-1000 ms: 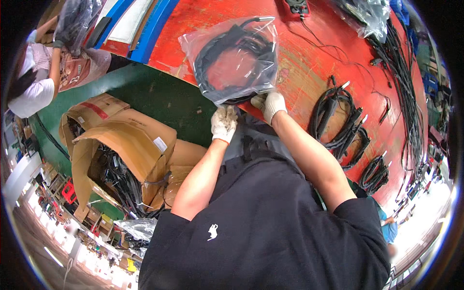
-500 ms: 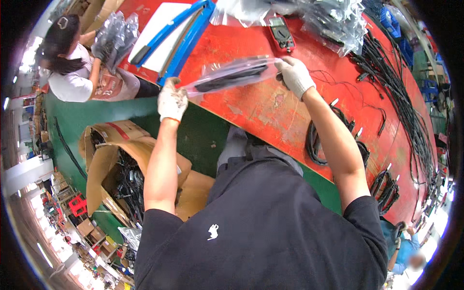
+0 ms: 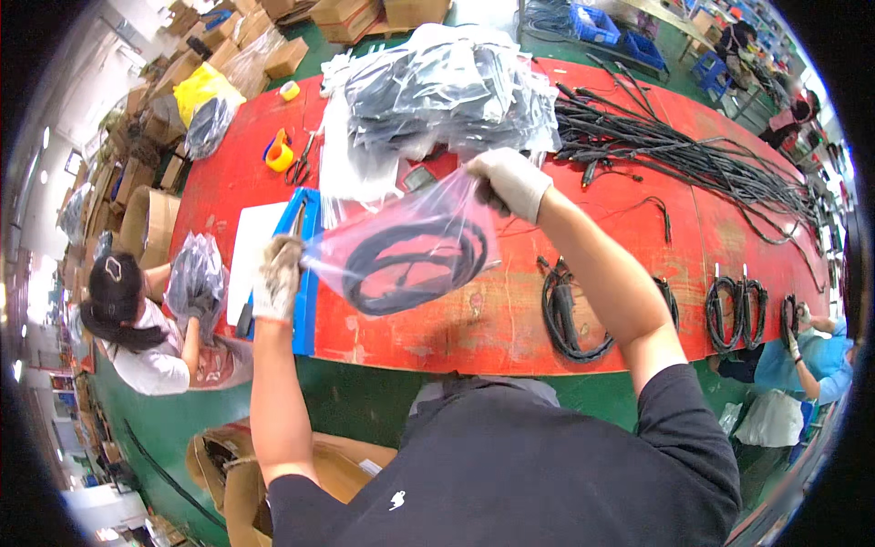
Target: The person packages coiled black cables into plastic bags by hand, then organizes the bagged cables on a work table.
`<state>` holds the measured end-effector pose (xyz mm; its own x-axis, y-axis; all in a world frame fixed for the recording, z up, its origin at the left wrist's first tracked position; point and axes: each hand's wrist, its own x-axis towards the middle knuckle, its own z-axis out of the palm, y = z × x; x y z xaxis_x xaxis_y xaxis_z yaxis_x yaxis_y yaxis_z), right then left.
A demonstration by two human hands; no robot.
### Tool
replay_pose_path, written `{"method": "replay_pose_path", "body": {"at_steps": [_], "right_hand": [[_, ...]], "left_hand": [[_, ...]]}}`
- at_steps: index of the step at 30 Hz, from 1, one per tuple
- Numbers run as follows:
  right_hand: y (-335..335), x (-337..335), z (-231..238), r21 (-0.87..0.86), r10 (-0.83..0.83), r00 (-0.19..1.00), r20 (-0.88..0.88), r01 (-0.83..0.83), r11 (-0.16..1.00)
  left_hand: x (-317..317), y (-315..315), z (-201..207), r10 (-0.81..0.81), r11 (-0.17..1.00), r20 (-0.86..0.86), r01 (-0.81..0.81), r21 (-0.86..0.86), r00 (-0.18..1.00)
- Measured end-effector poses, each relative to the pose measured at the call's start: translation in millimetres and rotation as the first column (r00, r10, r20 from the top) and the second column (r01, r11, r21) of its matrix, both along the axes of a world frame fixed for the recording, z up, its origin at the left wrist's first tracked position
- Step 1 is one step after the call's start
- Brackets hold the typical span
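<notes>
Between my two gloved hands hangs a clear plastic bag (image 3: 333,251) with a coiled black cable (image 3: 360,294) inside, held above the red table. My left hand (image 3: 278,273), in a soiled white glove, pinches the bag's left end, its fingers closed. My right hand (image 3: 515,185), also gloved, grips the upper right corner of the bag with bent fingers. Under my left hand lies a blue long-armed device (image 3: 307,319) beside a white board (image 3: 251,242). A meter (image 3: 419,178) lies behind the bag, mostly hidden.
Filled clear bags (image 3: 447,87) are heaped at the table's far side. Long black cables (image 3: 674,150) stretch to the right; coiled cables (image 3: 567,314) lie near the front edge. Scissors (image 3: 301,161) and yellow tape (image 3: 279,155) lie back left. Co-workers (image 3: 137,319) work at both sides.
My view has swung toward the table's far side. The bag, stretched nearly flat before, is now tilted and shows the cable's round coil. Both hands keep hold of it.
</notes>
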<state>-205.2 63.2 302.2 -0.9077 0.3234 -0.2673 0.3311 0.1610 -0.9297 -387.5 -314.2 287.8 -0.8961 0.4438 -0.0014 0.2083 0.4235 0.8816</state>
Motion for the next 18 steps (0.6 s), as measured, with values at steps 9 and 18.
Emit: {"method": "replay_pose_path", "body": {"at_steps": [9, 18], "right_hand": [[134, -54, 147, 0.329, -0.250, 0.808, -0.533, 0.471, 0.819], [197, -91, -77, 0.668, -0.449, 0.861, -0.240, 0.482, 0.566]], "left_hand": [[-147, 244, 111, -0.144, 0.850, -0.288, 0.267, 0.454, 0.947], [-243, 344, -136, -0.143, 0.822, -0.069, 0.158, 0.548, 0.987]]}}
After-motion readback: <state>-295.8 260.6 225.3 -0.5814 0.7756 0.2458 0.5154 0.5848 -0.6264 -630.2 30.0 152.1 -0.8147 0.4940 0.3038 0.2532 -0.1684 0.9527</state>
